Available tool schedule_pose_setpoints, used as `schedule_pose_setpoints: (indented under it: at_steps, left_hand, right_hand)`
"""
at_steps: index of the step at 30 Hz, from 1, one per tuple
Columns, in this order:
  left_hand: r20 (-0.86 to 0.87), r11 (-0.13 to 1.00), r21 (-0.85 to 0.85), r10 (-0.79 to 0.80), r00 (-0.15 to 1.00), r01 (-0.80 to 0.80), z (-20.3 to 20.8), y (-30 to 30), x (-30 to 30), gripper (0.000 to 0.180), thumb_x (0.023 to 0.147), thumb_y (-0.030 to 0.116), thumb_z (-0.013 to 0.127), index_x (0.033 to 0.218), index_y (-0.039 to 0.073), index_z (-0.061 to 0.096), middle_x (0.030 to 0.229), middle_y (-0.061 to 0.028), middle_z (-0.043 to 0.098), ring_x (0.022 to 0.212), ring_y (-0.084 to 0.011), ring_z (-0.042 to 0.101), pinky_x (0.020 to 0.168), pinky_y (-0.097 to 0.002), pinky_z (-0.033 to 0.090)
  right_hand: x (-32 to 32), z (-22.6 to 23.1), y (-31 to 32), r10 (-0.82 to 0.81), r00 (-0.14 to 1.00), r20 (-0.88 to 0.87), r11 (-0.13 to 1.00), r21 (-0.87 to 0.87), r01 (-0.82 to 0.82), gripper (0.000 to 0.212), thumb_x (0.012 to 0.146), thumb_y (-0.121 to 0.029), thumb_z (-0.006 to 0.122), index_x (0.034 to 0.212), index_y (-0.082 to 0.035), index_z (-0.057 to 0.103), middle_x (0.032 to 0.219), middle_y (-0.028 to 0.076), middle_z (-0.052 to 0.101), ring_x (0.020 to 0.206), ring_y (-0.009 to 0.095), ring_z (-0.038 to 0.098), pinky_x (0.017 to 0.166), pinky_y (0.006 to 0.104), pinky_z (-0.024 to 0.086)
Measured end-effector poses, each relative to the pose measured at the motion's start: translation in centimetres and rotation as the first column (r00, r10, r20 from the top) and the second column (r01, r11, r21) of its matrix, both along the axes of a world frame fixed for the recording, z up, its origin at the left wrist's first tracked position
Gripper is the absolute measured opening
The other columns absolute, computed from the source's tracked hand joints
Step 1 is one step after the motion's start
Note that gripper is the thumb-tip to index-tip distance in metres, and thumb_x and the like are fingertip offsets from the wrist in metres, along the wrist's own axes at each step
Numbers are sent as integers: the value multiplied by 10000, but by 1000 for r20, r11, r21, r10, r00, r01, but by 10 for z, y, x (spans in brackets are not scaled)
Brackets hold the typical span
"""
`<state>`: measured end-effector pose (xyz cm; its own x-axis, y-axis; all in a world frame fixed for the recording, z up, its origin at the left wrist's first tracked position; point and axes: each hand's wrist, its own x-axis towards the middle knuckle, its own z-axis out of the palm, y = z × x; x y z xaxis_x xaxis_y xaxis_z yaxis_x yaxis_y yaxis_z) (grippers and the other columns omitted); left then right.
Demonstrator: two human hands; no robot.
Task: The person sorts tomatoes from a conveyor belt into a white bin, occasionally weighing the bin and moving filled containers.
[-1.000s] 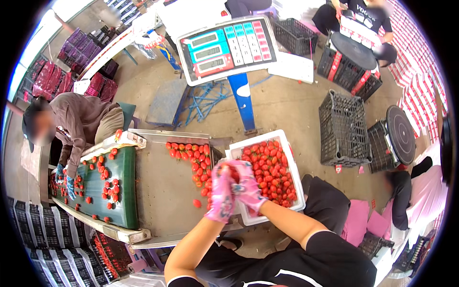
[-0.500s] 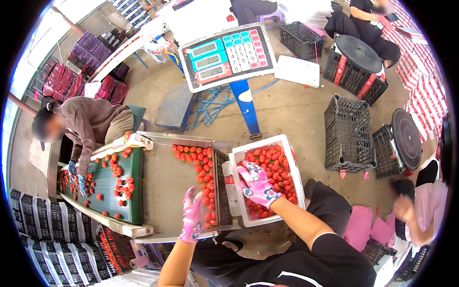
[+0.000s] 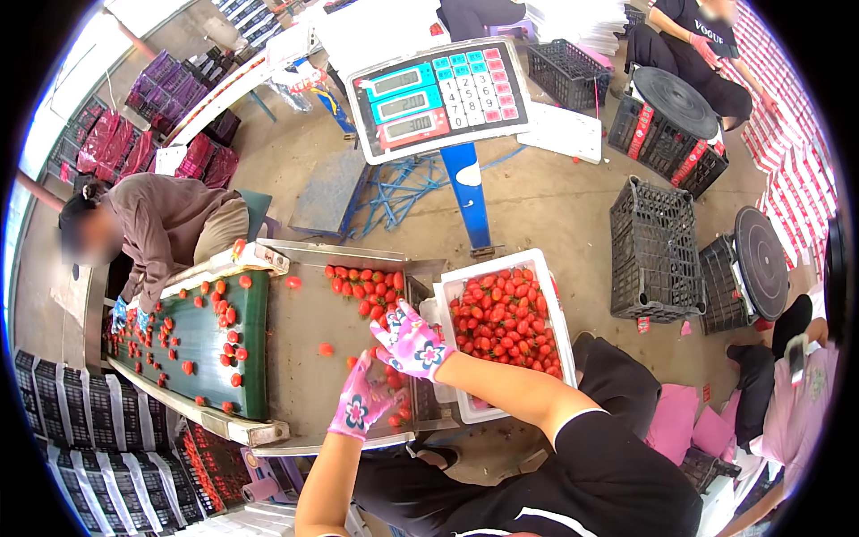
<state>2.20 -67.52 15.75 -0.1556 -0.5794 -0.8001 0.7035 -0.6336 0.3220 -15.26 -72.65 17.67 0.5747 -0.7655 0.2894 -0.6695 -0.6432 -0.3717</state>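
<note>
My left hand (image 3: 361, 403), in a pink flowered glove, is over the right part of the metal tray (image 3: 300, 358), its fingers stretched out beside a few small red tomatoes. Close above it, my right hand (image 3: 414, 345) in a matching glove reaches across the tray's right edge. Its fingers are spread toward the tomatoes, and I see nothing gripped in either hand. More small tomatoes (image 3: 365, 285) lie bunched in the tray's far right corner. To the right, a white box (image 3: 562, 345) is filled with tomatoes (image 3: 501, 313). My right forearm crosses the box's near left corner.
A green conveyor belt (image 3: 246, 313) carries scattered tomatoes toward the tray; a co-worker (image 3: 170, 224) bends over its far side. Beyond the box stands a scale display (image 3: 438, 98) on a blue post (image 3: 467, 197). Black crates (image 3: 656, 251) stand on the right, where other people sit.
My right hand has moved left from the white box to the tray. My left hand has shifted slightly lower, beside the tomatoes. Loose tomatoes have rolled onto the tray's middle.
</note>
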Motion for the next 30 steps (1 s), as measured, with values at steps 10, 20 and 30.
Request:
schedule_pose_setpoints:
  at_steps: [10, 20, 30]
  left_hand:
    - [185, 959, -249, 183, 966, -134, -4, -70, -18, 245, 886, 368, 570, 980, 143, 597, 831, -19, 643, 722, -171, 613, 647, -326, 528]
    - [400, 787, -592, 102, 911, 172, 46, -36, -60, 169, 940, 234, 482, 937, 82, 555, 785, -26, 575, 648, -94, 526, 598, -224, 455]
    - [57, 861, -351, -371, 927, 367, 9, -48, -176, 409, 917, 338, 512, 1241, 95, 453, 916, -65, 594, 780, -154, 561, 703, -381, 470]
  right_hand:
    - [39, -5, -22, -8, 991, -134, 973, 227, 39, 636, 852, -281, 491, 1399, -53, 261, 1232, 242, 466, 1115, 345, 489, 933, 508, 311]
    - [-8, 26, 13, -68, 710, 701, 995, 97, -1, 307, 867, -232, 513, 1111, -52, 462, 997, 170, 505, 925, 331, 511, 782, 411, 435]
    - [-156, -37, 29, -483, 871, 88, 709, 622, 331, 523, 907, -351, 468, 1371, -148, 340, 1367, 199, 371, 1237, 369, 400, 1013, 381, 347]
